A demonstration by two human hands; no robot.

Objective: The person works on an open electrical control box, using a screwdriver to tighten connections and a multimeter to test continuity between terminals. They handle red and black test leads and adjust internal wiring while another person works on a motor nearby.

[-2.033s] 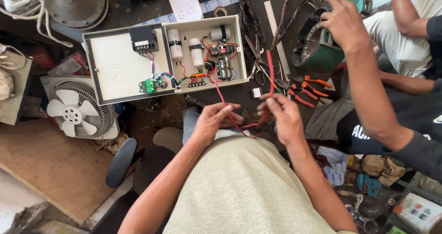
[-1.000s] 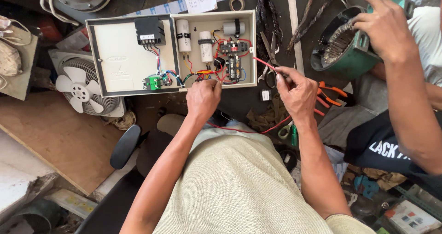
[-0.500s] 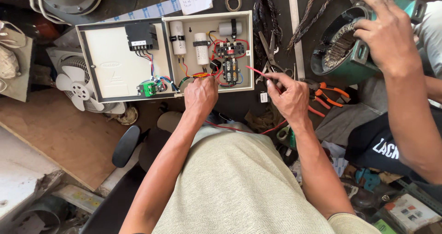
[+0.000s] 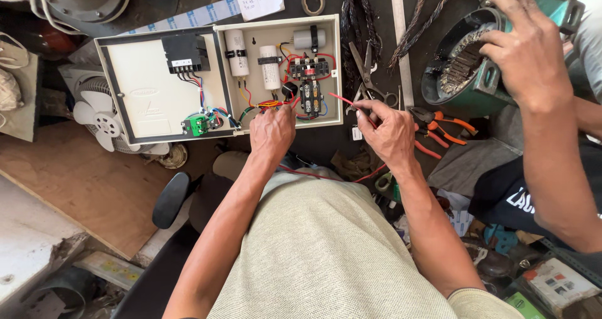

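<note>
An open beige electrical control box lies on the dark bench, its lid swung out to the left. Inside are two white cylindrical capacitors, a black contactor block and coloured wiring. My left hand rests at the box's lower edge, fingers closed on a bundle of orange and red wires. My right hand is just right of the box and pinches a red wire that runs up-left toward the contactor.
Another person's hand grips a green motor stator at the right. Scissors, orange-handled pliers, a metal ruler and a tape roll lie on the bench. A white fan and wooden board sit left.
Both my hands moved up from my lap to the box; the left took the wire bundle at its lower edge, the right brought the red wire toward the contactor. The camera view shifted slightly.
</note>
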